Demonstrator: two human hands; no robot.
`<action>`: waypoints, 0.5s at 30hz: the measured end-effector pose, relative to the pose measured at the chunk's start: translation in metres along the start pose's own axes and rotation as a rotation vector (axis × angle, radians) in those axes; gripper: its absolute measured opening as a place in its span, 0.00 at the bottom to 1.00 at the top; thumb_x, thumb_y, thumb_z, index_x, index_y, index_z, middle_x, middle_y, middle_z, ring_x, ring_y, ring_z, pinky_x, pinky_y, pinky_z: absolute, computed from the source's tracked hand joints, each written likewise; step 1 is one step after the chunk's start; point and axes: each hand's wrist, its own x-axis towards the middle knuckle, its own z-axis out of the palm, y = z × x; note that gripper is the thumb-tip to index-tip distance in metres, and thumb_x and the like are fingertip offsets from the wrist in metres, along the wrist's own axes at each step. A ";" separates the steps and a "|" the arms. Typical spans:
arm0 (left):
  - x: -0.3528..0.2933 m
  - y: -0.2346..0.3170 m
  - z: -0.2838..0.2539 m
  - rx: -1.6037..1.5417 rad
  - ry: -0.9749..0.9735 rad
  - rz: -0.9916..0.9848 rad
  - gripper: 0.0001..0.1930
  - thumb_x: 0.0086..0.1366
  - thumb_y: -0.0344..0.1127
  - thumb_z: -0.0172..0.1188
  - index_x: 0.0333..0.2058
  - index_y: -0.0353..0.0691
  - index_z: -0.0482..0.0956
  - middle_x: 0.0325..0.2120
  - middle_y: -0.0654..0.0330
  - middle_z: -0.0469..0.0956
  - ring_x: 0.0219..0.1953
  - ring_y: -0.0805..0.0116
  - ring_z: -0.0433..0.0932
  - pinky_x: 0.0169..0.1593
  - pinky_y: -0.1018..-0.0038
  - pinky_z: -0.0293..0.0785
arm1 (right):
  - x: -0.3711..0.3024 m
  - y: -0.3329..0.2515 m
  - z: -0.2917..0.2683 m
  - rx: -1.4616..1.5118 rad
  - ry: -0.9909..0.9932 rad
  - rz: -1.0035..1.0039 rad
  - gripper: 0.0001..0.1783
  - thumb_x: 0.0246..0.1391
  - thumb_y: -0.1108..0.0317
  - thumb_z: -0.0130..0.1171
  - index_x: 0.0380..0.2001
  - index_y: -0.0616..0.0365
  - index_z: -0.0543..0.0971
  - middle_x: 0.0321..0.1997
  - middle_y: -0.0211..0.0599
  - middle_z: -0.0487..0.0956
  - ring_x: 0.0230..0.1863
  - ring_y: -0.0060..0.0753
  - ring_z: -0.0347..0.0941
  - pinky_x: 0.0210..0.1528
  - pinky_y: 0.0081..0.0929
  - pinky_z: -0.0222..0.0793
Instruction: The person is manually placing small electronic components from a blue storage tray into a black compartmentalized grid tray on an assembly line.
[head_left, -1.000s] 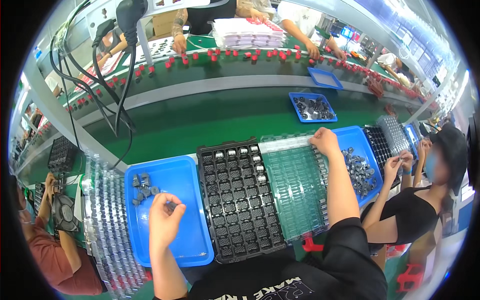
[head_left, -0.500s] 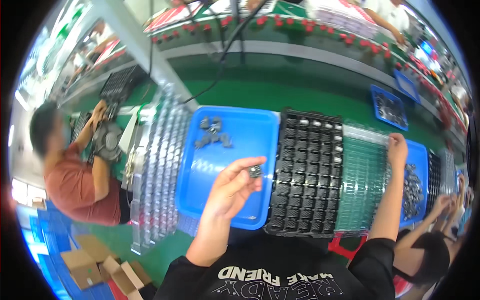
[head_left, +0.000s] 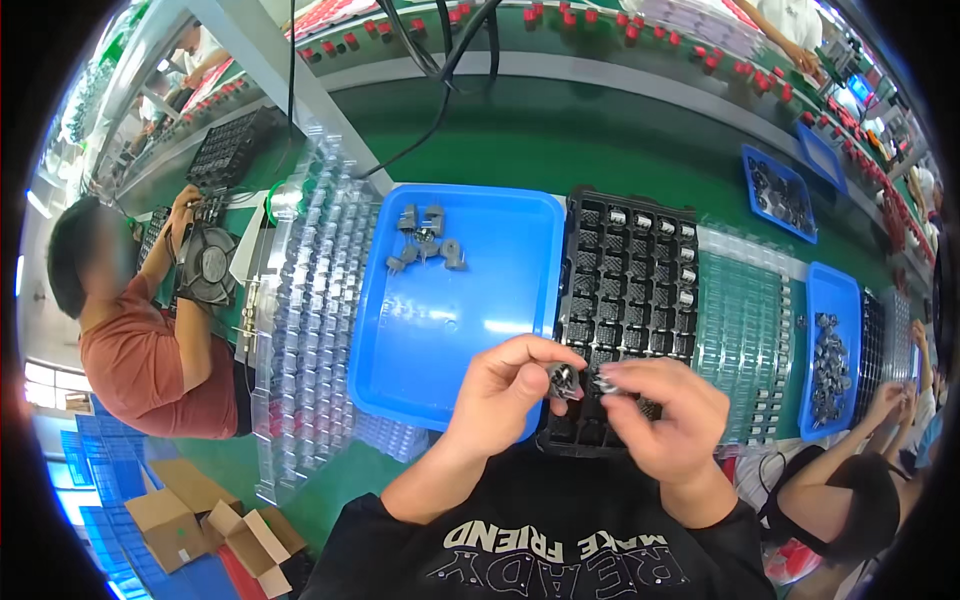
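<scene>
My left hand (head_left: 490, 405) is closed around a small grey housing (head_left: 563, 380), its open end with shiny metal inside turned up. Close beside it, my right hand (head_left: 675, 420) pinches a small silvery metal piece (head_left: 604, 384), partly hidden by the fingers. Both hands are over the near part of a black compartment tray (head_left: 622, 285). Silvery pieces sit in a few pockets along that tray's far and right edges. To the left lies a shallow blue tray (head_left: 420, 345) with several grey housings (head_left: 428, 240) at its far end.
Stacked clear plastic trays (head_left: 318, 290) stand left of the blue tray. A clear compartment tray (head_left: 740, 320) lies right of the black one, with a blue bin (head_left: 830, 375) of grey parts beyond it. A co-worker (head_left: 150, 330) sits at left by a round fan (head_left: 208, 265). Cables (head_left: 440, 75) hang overhead.
My right hand has come back from the far right with a silvery piece. My left hand has moved right, off the blue tray, bringing the grey housing beside it.
</scene>
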 end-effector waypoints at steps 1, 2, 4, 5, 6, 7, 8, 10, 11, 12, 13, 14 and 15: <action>0.000 0.000 0.004 0.027 -0.007 0.025 0.26 0.72 0.54 0.60 0.50 0.32 0.80 0.39 0.58 0.83 0.35 0.74 0.81 0.40 0.76 0.79 | 0.004 -0.002 0.005 -0.010 -0.014 -0.045 0.14 0.44 0.82 0.72 0.38 0.63 0.86 0.38 0.43 0.85 0.36 0.40 0.84 0.38 0.28 0.80; 0.000 0.001 0.007 0.053 -0.012 0.050 0.27 0.71 0.55 0.60 0.51 0.32 0.80 0.39 0.59 0.83 0.36 0.74 0.81 0.40 0.76 0.80 | 0.006 -0.002 0.007 -0.013 -0.012 -0.038 0.14 0.44 0.82 0.72 0.38 0.63 0.86 0.38 0.43 0.85 0.36 0.40 0.84 0.38 0.28 0.80; -0.003 0.003 0.010 0.078 0.005 0.074 0.28 0.70 0.56 0.61 0.50 0.33 0.80 0.39 0.61 0.83 0.37 0.75 0.81 0.40 0.76 0.80 | 0.009 -0.001 0.011 -0.036 -0.042 -0.134 0.14 0.45 0.77 0.75 0.38 0.60 0.86 0.38 0.41 0.85 0.36 0.38 0.83 0.37 0.28 0.79; -0.003 0.003 0.010 0.071 0.015 0.079 0.27 0.70 0.56 0.61 0.50 0.33 0.80 0.39 0.61 0.83 0.37 0.75 0.81 0.40 0.76 0.80 | 0.008 -0.003 0.012 -0.046 -0.051 -0.123 0.17 0.43 0.76 0.76 0.40 0.60 0.87 0.40 0.39 0.83 0.37 0.40 0.82 0.37 0.31 0.80; -0.004 0.002 0.010 0.065 0.026 0.084 0.27 0.71 0.55 0.61 0.50 0.33 0.80 0.40 0.61 0.82 0.38 0.75 0.81 0.40 0.76 0.81 | 0.006 -0.004 0.014 -0.045 -0.053 -0.123 0.17 0.43 0.76 0.76 0.40 0.60 0.87 0.40 0.39 0.83 0.37 0.40 0.82 0.37 0.31 0.80; -0.005 0.002 0.008 0.063 0.027 0.085 0.27 0.71 0.55 0.61 0.50 0.33 0.80 0.40 0.61 0.82 0.38 0.75 0.81 0.40 0.76 0.81 | 0.004 -0.004 0.016 -0.033 -0.038 -0.104 0.17 0.43 0.75 0.76 0.40 0.61 0.86 0.40 0.39 0.83 0.37 0.40 0.82 0.37 0.31 0.80; -0.005 0.002 0.005 0.057 0.016 0.078 0.26 0.71 0.55 0.61 0.50 0.33 0.80 0.40 0.60 0.82 0.38 0.75 0.81 0.40 0.76 0.81 | 0.003 -0.004 0.017 -0.020 -0.024 -0.085 0.16 0.44 0.75 0.76 0.40 0.61 0.86 0.40 0.40 0.83 0.37 0.40 0.82 0.37 0.31 0.80; -0.006 0.002 0.004 0.049 0.007 0.072 0.26 0.71 0.54 0.61 0.50 0.33 0.80 0.40 0.60 0.82 0.38 0.75 0.81 0.40 0.76 0.81 | 0.003 -0.003 0.020 -0.025 -0.029 -0.085 0.16 0.45 0.75 0.76 0.40 0.61 0.86 0.39 0.40 0.83 0.37 0.40 0.82 0.38 0.31 0.80; -0.006 0.003 0.005 0.058 0.023 0.078 0.25 0.71 0.54 0.61 0.50 0.33 0.80 0.40 0.60 0.82 0.39 0.75 0.81 0.40 0.76 0.81 | 0.002 -0.003 0.020 -0.030 -0.031 -0.084 0.15 0.45 0.75 0.75 0.40 0.62 0.86 0.39 0.41 0.83 0.36 0.40 0.82 0.38 0.31 0.80; -0.007 0.003 0.005 0.068 0.038 0.083 0.25 0.71 0.53 0.62 0.50 0.33 0.80 0.40 0.60 0.83 0.39 0.75 0.80 0.40 0.76 0.81 | 0.002 -0.002 0.021 -0.030 -0.033 -0.084 0.15 0.45 0.75 0.75 0.40 0.62 0.86 0.39 0.41 0.83 0.36 0.40 0.82 0.38 0.31 0.80; -0.007 0.003 0.005 0.064 0.035 0.083 0.25 0.71 0.53 0.62 0.50 0.33 0.80 0.40 0.60 0.83 0.39 0.75 0.80 0.40 0.76 0.81 | 0.002 -0.002 0.021 -0.033 -0.037 -0.080 0.15 0.46 0.75 0.75 0.40 0.62 0.86 0.40 0.41 0.83 0.36 0.40 0.82 0.39 0.31 0.80; -0.008 0.004 0.004 0.067 0.028 0.072 0.25 0.71 0.53 0.62 0.50 0.33 0.80 0.41 0.60 0.83 0.39 0.75 0.80 0.41 0.76 0.81 | 0.001 -0.002 0.021 -0.038 -0.042 -0.077 0.15 0.46 0.75 0.75 0.40 0.62 0.86 0.40 0.41 0.83 0.36 0.40 0.82 0.39 0.32 0.81; -0.008 0.005 0.003 0.068 0.019 0.061 0.24 0.71 0.52 0.62 0.50 0.33 0.80 0.41 0.60 0.82 0.40 0.75 0.80 0.41 0.76 0.81 | 0.000 -0.003 0.021 -0.044 -0.042 -0.075 0.15 0.46 0.75 0.75 0.40 0.62 0.86 0.40 0.41 0.83 0.36 0.40 0.82 0.39 0.32 0.81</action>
